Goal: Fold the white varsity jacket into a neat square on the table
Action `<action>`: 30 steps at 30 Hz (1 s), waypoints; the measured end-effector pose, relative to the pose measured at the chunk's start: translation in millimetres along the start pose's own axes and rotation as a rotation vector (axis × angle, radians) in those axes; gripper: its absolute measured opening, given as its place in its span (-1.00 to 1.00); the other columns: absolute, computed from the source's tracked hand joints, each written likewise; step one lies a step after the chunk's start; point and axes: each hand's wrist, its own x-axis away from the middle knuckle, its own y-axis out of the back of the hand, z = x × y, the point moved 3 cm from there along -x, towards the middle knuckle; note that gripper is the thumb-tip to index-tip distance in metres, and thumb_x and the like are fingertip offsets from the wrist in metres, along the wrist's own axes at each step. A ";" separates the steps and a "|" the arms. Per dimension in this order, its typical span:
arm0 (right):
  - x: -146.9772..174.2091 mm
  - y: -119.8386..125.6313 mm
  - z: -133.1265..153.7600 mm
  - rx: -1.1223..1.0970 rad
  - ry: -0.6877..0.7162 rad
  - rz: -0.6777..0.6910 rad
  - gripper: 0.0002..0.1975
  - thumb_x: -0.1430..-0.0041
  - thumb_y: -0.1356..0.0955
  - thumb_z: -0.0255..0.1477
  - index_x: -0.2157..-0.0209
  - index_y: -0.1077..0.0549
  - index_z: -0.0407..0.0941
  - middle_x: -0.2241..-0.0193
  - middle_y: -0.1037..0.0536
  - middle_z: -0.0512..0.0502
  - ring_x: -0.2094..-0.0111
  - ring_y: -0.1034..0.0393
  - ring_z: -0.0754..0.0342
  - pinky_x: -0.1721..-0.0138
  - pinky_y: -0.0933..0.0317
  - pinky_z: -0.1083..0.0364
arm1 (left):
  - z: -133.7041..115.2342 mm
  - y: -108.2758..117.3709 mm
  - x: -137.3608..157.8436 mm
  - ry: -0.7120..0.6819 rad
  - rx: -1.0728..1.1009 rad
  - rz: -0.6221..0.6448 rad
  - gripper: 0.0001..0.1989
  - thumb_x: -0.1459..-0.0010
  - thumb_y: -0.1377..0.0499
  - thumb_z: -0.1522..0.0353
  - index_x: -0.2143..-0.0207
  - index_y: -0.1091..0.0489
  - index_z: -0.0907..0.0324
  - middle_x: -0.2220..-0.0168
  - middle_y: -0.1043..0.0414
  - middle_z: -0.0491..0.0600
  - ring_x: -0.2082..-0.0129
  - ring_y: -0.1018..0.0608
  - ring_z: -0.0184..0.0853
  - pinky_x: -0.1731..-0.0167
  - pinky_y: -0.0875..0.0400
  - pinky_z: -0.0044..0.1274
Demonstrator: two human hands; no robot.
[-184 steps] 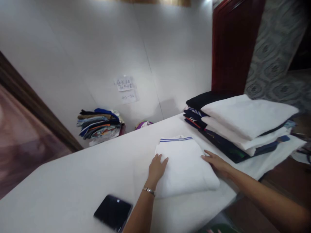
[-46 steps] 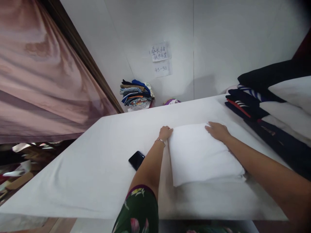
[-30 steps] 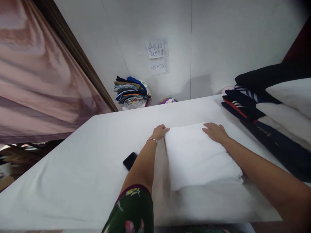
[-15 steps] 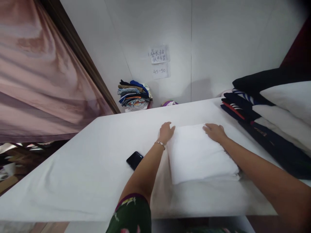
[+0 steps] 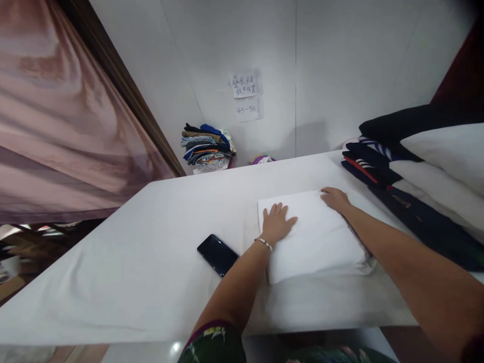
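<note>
A folded white garment [image 5: 313, 242] lies as a flat rectangle on the white-covered table. My left hand [image 5: 277, 223], with a bracelet at the wrist, rests palm down on its left part, fingers spread. At its far right corner is my right hand [image 5: 336, 198], fingers drawn together and bent over the edge; the fingertips are partly hidden. Left of my left forearm lies a black phone [image 5: 217, 254], its lower right end close against the arm.
Stacked folded clothes [image 5: 423, 186], dark and white, stand at the right. Another clothes pile [image 5: 207, 146] sits beyond the table's far edge. Handwritten paper signs [image 5: 247, 93] are on the wall. A pink curtain [image 5: 68, 116] hangs at the left.
My left hand has moved from the garment's far left edge onto its top, nearer to me, fingers now spread. My right hand has shifted slightly at the far right corner. More of the phone shows.
</note>
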 end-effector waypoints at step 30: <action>74.5 24.7 26.3 -0.010 0.366 0.097 -0.39 -0.30 -0.01 -0.04 -0.24 -0.22 0.02 -0.29 -0.16 -0.04 -0.33 0.12 -0.05 -0.29 0.21 -0.15 | -6.9 0.7 -3.2 0.072 -0.033 0.034 -0.33 -0.23 0.18 -0.05 -0.28 -0.06 0.05 -0.36 0.10 0.01 -0.35 0.04 -0.10 -0.25 0.22 -0.06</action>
